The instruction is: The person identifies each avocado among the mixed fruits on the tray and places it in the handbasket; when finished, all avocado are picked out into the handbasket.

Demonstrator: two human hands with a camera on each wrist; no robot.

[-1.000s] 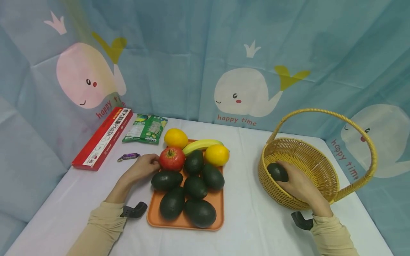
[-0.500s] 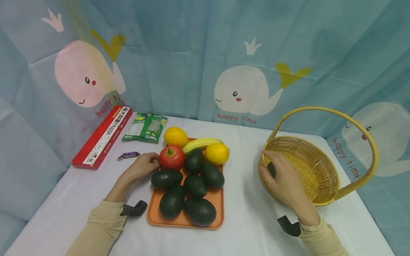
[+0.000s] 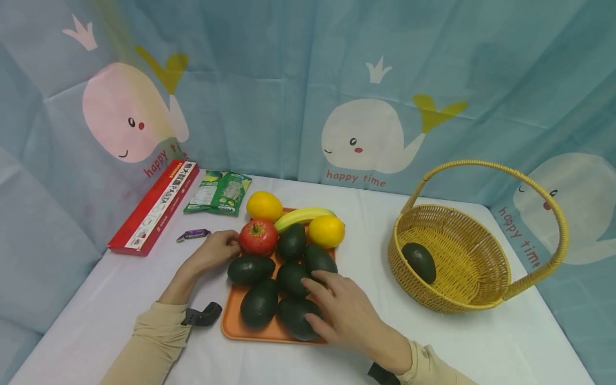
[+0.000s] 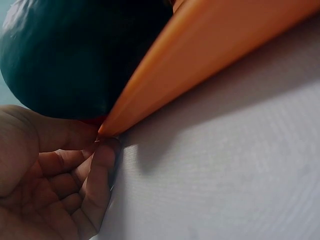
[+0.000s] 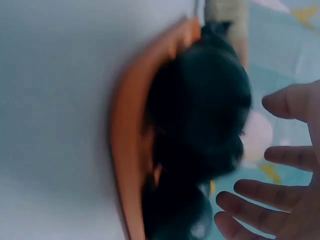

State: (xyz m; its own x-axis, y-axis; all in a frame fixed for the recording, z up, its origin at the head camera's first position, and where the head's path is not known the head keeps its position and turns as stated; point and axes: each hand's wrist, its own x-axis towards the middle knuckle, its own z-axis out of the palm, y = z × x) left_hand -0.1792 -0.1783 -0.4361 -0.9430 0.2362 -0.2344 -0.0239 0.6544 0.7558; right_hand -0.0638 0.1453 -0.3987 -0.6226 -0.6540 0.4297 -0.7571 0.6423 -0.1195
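My left hand pinches the left edge of an orange tray, beside a red pomegranate. In the left wrist view, thumb and fingertips meet at the tray's rim, under a dark green avocado. Several avocados fill the tray's near half. Over its front right corner reaches my right hand, fingers spread and holding nothing. Its thumb and fingers overlap the front right avocado in the head view. Another avocado lies inside the yellow wicker basket, against its left wall.
Two lemons and a banana are at the tray's far end. A red pasta box, green snack bag and purple-wrapped candy lie at left. The basket's tall handle arches over it at right.
My right hand has let go of the avocado in the basket, come out and moved left over the tray. The left hand has stayed at the tray's edge.
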